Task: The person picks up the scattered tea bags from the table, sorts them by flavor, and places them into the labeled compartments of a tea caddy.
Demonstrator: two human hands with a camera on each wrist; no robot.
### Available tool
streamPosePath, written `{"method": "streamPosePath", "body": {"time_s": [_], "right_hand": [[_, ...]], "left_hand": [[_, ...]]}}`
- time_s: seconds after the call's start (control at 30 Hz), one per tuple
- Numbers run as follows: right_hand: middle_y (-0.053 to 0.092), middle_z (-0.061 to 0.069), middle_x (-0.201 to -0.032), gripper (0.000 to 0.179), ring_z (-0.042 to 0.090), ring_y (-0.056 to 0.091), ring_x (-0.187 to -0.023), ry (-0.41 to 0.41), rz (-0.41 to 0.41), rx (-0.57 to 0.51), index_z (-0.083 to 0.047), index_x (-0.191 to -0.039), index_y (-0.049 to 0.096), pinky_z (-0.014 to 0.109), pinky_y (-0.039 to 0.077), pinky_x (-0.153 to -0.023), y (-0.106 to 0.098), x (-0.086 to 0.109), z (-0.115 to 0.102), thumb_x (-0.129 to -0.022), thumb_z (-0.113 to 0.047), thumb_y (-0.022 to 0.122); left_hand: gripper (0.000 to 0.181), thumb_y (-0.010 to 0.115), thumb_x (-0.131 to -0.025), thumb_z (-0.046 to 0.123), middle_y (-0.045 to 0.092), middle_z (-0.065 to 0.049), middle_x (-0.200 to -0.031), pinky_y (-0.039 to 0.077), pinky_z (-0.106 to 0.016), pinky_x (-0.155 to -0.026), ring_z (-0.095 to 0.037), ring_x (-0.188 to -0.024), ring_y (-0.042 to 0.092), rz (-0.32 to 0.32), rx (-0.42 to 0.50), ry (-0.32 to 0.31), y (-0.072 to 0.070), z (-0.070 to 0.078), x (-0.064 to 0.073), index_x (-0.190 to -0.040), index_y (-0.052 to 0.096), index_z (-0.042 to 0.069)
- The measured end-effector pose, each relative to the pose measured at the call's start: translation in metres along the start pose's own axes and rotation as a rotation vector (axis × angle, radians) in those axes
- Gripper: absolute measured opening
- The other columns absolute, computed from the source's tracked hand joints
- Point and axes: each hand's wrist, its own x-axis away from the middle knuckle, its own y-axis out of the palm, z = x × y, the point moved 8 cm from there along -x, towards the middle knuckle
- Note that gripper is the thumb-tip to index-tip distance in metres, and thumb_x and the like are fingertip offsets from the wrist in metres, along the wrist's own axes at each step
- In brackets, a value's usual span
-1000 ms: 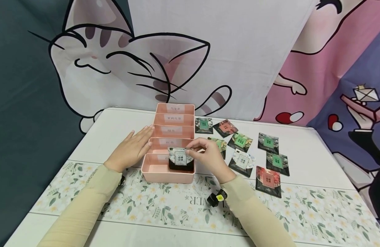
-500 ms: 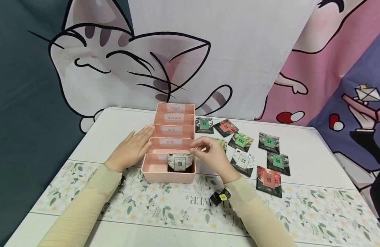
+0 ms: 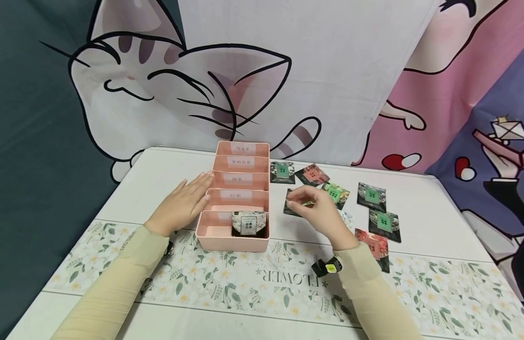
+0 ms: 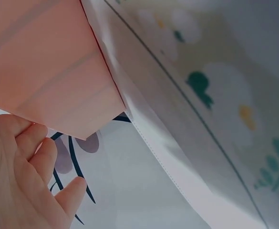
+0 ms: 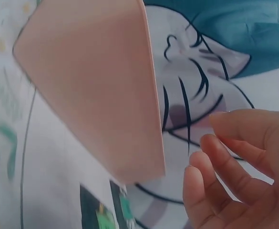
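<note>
A pink divided box (image 3: 232, 244) stands on the table, its several compartments carrying white labels with Chinese characters. In the nearest compartment a black-and-white tea sachet (image 3: 249, 225) leans upright at the right. My left hand (image 3: 176, 208) rests against the box's left side with fingers extended; the left wrist view shows its fingertips at the pink wall (image 4: 58, 86). To the right of the box, my right hand (image 3: 319, 215) hovers with fingers loosely bent and nothing between them. It partly covers a green-labelled sachet (image 3: 290, 208) and hides most of a white one (image 3: 347, 218).
More sachets lie right of the box: a green one (image 3: 282, 172) and a red one (image 3: 313, 174) at the back, a bright green one (image 3: 336, 193), two dark green ones (image 3: 371, 196) farther right, and a red one (image 3: 374, 248) beside my right wrist. A cat-print cloth (image 3: 227, 94) hangs behind.
My right hand has let go of the white tea sachet, which dropped lower into the front compartment, and has moved right over the loose sachets. The left hand stays put.
</note>
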Motion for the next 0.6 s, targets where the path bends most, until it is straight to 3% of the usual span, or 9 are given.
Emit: {"method": "streamPosePath", "body": {"time_s": [0.6], "right_hand": [[0.072,0.007,-0.103,0.016,0.019,0.065,-0.090,0.139,0.018,0.163,-0.007,-0.109,0.073,0.031,0.055,-0.072,-0.061,0.013,0.053,-0.096,-0.016,0.072]], "left_hand": [[0.060,0.041,-0.110,0.032,0.024,-0.010,-0.167,0.013,-0.057,-0.124,-0.029,-0.154,0.021,0.023,0.000,0.010,0.000,0.000,0.001,-0.161,0.024,0.004]]}}
